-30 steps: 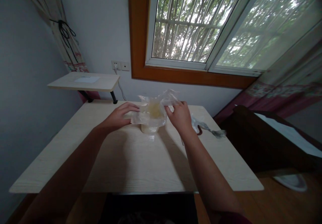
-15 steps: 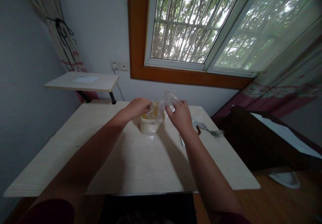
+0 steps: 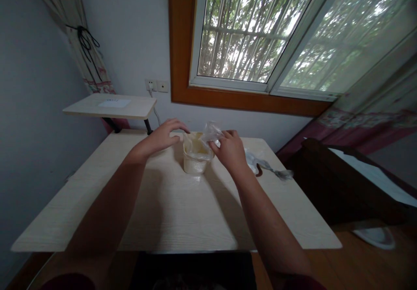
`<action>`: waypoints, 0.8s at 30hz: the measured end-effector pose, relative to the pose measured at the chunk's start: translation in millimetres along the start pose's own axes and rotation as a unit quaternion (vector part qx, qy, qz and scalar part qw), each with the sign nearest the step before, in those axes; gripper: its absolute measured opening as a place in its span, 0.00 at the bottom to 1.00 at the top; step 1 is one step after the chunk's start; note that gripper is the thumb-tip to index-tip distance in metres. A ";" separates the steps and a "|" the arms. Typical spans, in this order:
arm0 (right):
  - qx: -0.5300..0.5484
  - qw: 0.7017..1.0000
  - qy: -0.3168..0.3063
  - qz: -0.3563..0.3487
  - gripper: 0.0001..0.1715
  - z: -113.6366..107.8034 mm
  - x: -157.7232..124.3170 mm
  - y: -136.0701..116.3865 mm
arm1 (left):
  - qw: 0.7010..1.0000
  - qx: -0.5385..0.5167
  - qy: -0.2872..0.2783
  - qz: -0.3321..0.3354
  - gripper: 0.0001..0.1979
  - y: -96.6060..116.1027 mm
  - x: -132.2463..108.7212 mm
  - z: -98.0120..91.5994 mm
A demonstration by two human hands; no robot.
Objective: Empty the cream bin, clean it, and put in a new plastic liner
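A small cream-yellow basket (image 3: 194, 165) with a ribbed wall stands upright toward the back of the table. A clear plastic bag (image 3: 212, 131) lies partly inside it and rises over its right rim. My right hand (image 3: 230, 150) pinches the bag at that side. Left of the basket, my left hand (image 3: 162, 137) is held with thumb and fingers apart and nothing between them. Its fingertips are close to the rim; whether they touch the bag I cannot tell.
On the table (image 3: 192, 216), right of my right hand, lie a crumpled clear bag (image 3: 265, 164) and a brown curved thing (image 3: 259, 170). A raised shelf (image 3: 110, 106) with a paper label stands at the back left. Dark furniture (image 3: 345, 181) sits beyond the table's right edge.
My left hand has let go of the bag's left part and moved left, its fingers spreading. My right hand has come slightly down and left with the bag.
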State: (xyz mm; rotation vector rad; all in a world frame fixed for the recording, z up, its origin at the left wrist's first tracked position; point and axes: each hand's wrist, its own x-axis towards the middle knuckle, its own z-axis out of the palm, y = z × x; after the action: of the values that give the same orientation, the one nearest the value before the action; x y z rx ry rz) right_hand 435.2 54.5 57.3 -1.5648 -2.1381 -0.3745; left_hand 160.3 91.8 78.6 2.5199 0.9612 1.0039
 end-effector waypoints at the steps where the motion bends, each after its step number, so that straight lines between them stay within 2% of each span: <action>1: -0.004 1.000 -0.007 -0.012 0.20 0.0 0.6 -0.6 | 0.999 -0.008 0.034 -0.022 0.13 -1.2 -6.2 -2.7; 4: -0.013 0.998 -0.035 -0.056 0.17 -1.0 3.2 -4.4 | 0.988 -0.015 0.128 -0.080 0.10 -4.3 -16.9 -1.9; 6: -0.021 0.995 -0.052 -0.085 0.15 -2.2 5.1 -8.1 | 0.986 -0.003 0.142 -0.084 0.11 -4.3 -18.1 3.5; 10: -0.041 0.990 -0.066 -0.121 0.14 -5.0 8.5 -14.9 | 0.995 0.046 0.078 -0.038 0.18 -0.6 -14.4 15.4; 13: -0.053 0.988 -0.073 -0.128 0.13 -5.6 10.6 -16.7 | 0.997 0.054 0.041 -0.030 0.17 1.1 -13.1 20.5; 18: -0.052 0.991 -0.064 -0.104 0.12 -1.9 16.7 -13.4 | 0.999 0.030 -0.020 -0.006 0.12 2.3 -14.3 20.1; 24: 0.031 0.996 -0.060 -0.059 0.18 3.9 26.1 -7.0 | 0.994 -0.008 -0.105 0.034 0.15 9.3 -11.6 18.3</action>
State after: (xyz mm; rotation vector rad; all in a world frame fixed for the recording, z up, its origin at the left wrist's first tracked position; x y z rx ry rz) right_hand 421.4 75.6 67.8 -1.4636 -2.3177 -0.2566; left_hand 171.1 77.1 63.6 2.5964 0.8086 0.7409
